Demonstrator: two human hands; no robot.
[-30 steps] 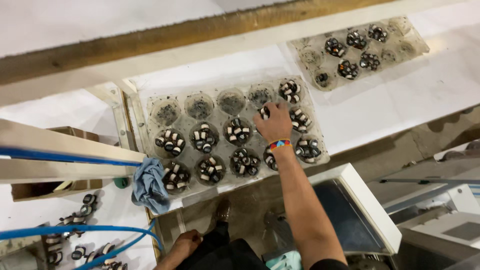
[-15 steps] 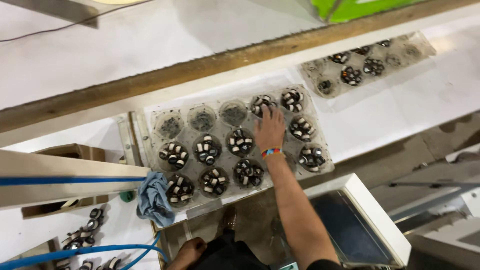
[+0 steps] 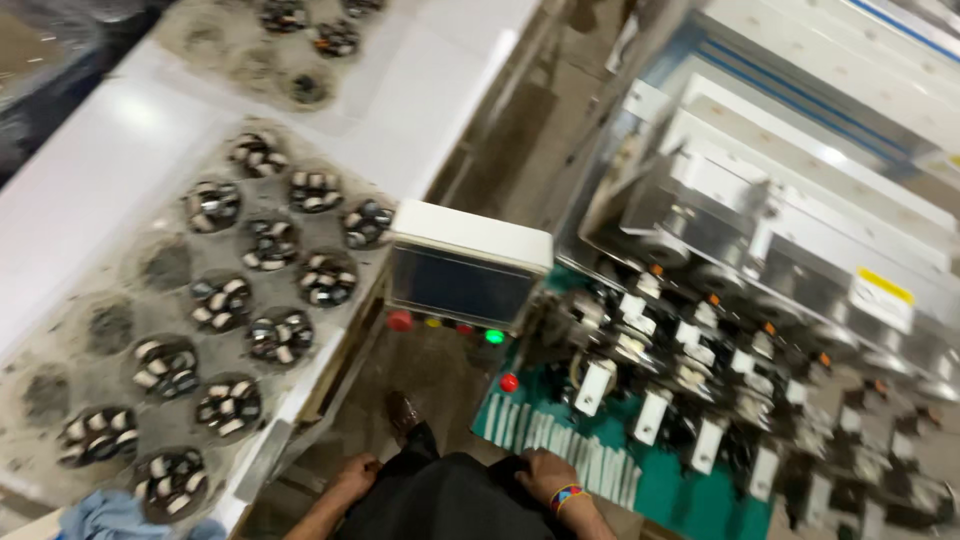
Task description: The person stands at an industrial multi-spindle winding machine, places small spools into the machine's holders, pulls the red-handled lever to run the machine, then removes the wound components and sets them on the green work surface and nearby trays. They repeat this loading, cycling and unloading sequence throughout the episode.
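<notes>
Item, work station seen from above. We keep both hands low at our lap: the left hand (image 3: 355, 475) loosely curled and empty, the right hand (image 3: 545, 475) resting on the dark trousers, holding nothing, a coloured band at its wrist. The tray (image 3: 95, 385) lies left on the white bench, its cups keeping the black-and-white parts (image 3: 325, 278) sorted in clusters; far-left cups sit bare. A blue cloth (image 3: 110, 515) lies at its near edge. Right, the machine (image 3: 760, 300), blurred; between them a screen box (image 3: 465, 265) above coloured buttons.
</notes>
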